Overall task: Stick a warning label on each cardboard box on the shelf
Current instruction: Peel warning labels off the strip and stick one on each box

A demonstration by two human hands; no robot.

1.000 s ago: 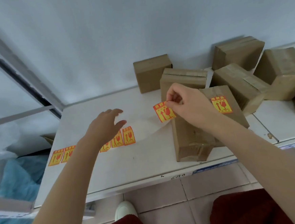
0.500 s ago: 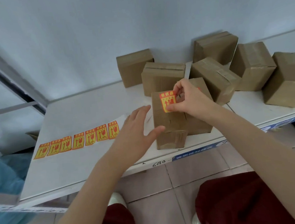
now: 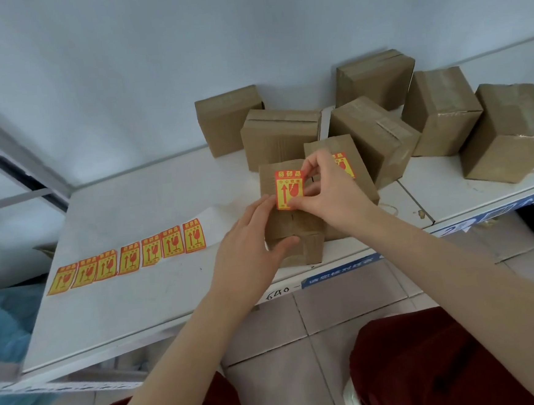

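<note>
1. Both hands have closed in since the earlier frame. The left grip (image 3: 252,238) now clasps the front box (image 3: 293,229) at centre frame, close to the front edge of the shelf (image 3: 139,302). The right grip (image 3: 329,194) pinches the warning label (image 3: 289,189) over the box's top face.
2. Touching behind it stands one labelled box (image 3: 325,148), partly hidden by the right grip.
3. Left of centre, a strip (image 3: 129,259) carries seven labels, with bare shelf around it.
4. Farther back, six plain boxes (image 3: 281,134) crowd the upper right along the wall (image 3: 183,49).

Head-worn view, downward onto shelf (image 3: 171,305)
</note>
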